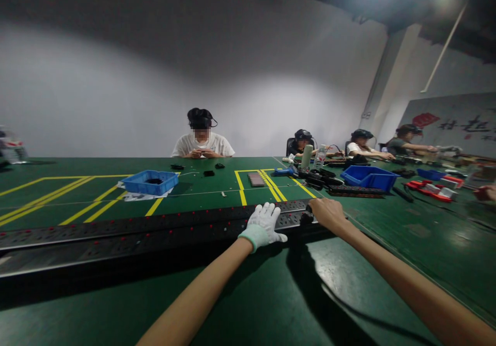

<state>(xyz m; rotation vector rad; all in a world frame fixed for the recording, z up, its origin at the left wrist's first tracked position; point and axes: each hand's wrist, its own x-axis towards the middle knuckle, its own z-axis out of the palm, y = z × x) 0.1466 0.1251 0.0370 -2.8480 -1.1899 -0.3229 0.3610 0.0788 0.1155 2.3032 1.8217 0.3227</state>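
Two long black power strips (155, 230) with red switches lie side by side across the green table (271, 304). My left hand (263, 223), in a white glove, rests flat on the strips near their right end, fingers stretched out. My right hand (327, 211), bare, is curled over the right end of the strips and grips a small black part (307, 217) there; I cannot make out what the part is. A black cable (349, 310) runs from that end back across the table towards me.
A blue bin (150, 182) on white paper stands left of centre beyond the strips. Another blue bin (368, 177), black parts, a bottle (320, 157) and red tools lie at right. One person (202, 140) sits opposite; three others work at far right.
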